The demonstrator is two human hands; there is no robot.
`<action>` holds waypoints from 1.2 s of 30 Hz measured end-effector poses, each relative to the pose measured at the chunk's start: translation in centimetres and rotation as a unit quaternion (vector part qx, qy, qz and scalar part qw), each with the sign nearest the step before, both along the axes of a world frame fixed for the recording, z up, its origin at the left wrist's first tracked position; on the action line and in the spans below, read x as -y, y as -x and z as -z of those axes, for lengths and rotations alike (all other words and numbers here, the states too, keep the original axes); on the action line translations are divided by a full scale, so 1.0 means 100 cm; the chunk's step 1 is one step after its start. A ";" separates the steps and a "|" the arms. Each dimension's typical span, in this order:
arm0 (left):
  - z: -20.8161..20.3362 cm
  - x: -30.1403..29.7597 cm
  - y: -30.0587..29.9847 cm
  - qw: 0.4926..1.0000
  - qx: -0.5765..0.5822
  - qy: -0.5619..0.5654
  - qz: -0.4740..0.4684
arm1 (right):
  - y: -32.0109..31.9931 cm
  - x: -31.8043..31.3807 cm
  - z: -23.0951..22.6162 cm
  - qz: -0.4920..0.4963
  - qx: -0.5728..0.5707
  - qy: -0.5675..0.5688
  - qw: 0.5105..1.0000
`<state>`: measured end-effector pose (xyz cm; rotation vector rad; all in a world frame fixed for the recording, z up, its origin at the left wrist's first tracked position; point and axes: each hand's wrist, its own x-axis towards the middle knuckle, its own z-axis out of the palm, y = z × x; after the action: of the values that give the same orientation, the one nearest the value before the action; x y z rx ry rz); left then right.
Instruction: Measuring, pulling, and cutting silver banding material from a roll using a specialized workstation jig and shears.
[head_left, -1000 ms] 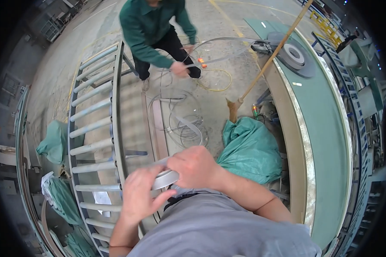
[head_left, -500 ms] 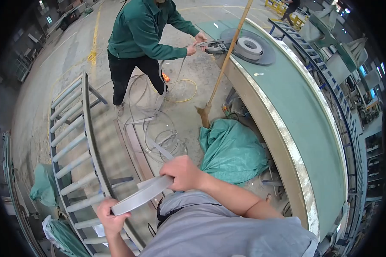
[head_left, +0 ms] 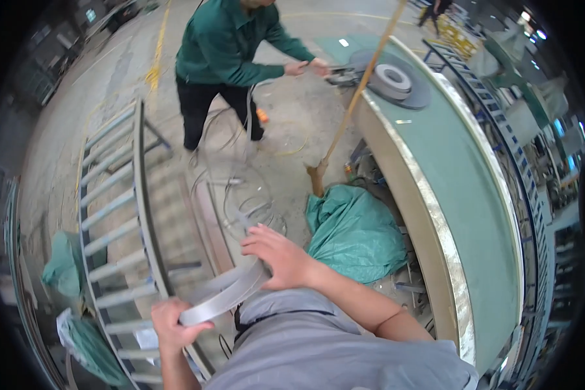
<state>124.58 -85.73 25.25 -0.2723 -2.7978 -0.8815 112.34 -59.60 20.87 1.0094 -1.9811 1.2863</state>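
A roll of pale grey edge banding strip (head_left: 224,300) is tilted in front of my body. My left hand (head_left: 175,322) grips its left end, with the thumb along the near side. At the roll's right end is my right hand (head_left: 278,257), its fingers stretched out and apart over the strip. The palm and thumb side lie against the roll. From the roll a blurred length of strip leads away toward loose coils (head_left: 247,205) on the floor. Where the strip passes under my right fingers is hard to make out.
A person in a green jacket (head_left: 218,45) works at the far end of a curved green-topped table (head_left: 461,195), which carries another roll (head_left: 393,81). A broom (head_left: 316,175) leans there. A green sack (head_left: 354,231) lies below; a roller rack (head_left: 114,240) stands left.
My right hand's fingers have opened out from a closed grip on the roll. The roll's angle has shifted slightly in my left hand. The other person's hands have moved right.
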 end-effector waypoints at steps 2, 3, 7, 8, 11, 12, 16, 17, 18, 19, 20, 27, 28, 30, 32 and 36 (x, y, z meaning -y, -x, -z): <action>0.014 0.018 -0.010 1.000 -0.014 -0.013 -0.010 | -0.013 -0.004 0.008 -0.024 0.062 -0.032 0.997; 0.010 0.023 -0.007 0.996 0.069 -0.041 -0.036 | -0.018 -0.002 0.010 -0.036 0.111 -0.067 0.991; -0.059 -0.035 0.024 0.977 -0.100 0.179 0.059 | -0.024 0.013 -0.020 -0.090 0.040 -0.161 0.982; -0.051 -0.046 0.020 0.977 -0.091 0.185 0.048 | -0.025 0.020 -0.027 -0.103 0.045 -0.156 0.981; -0.019 -0.054 -0.003 0.995 0.080 0.050 -0.020 | -0.030 0.028 -0.050 -0.166 0.043 -0.208 0.963; -0.013 -0.040 -0.011 1.000 0.012 0.011 -0.026 | -0.028 0.031 -0.053 -0.179 0.056 -0.152 0.970; -0.023 0.007 -0.040 0.983 -0.081 -0.164 -0.003 | -0.008 0.031 -0.022 -0.105 0.045 -0.056 0.992; -0.024 0.020 -0.045 0.983 -0.075 -0.165 0.000 | -0.015 0.033 -0.019 -0.102 0.051 -0.056 0.992; -0.025 0.031 -0.047 0.977 -0.066 -0.198 0.051 | -0.020 0.040 -0.017 -0.167 0.079 -0.027 0.982; -0.025 0.038 -0.049 0.966 -0.058 -0.231 0.103 | -0.025 0.043 -0.018 -0.231 0.105 0.003 0.967; -0.028 0.041 -0.043 0.966 -0.060 -0.229 0.105 | -0.028 0.045 -0.021 -0.229 0.103 0.004 0.968; -0.040 -0.020 -0.014 0.993 -0.097 0.052 -0.034 | -0.033 0.053 -0.049 -0.208 0.083 -0.121 0.967; -0.032 -0.023 -0.018 0.998 -0.052 0.025 -0.023 | -0.032 0.052 -0.055 -0.209 0.070 -0.138 0.966; -0.030 -0.014 -0.022 0.997 -0.074 0.013 -0.032 | -0.023 0.049 -0.056 -0.197 0.067 -0.065 0.976; -0.024 0.005 -0.032 0.990 -0.124 -0.048 -0.037 | -0.016 0.040 -0.048 -0.173 0.060 0.005 0.983; 0.021 0.023 -0.039 0.927 -0.136 -0.348 0.039 | -0.011 0.009 -0.013 -0.119 0.150 -0.003 0.981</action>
<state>128.47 -88.01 23.20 -0.3520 -2.0684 -1.6312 113.41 -60.50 22.16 1.1367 -2.1335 1.6468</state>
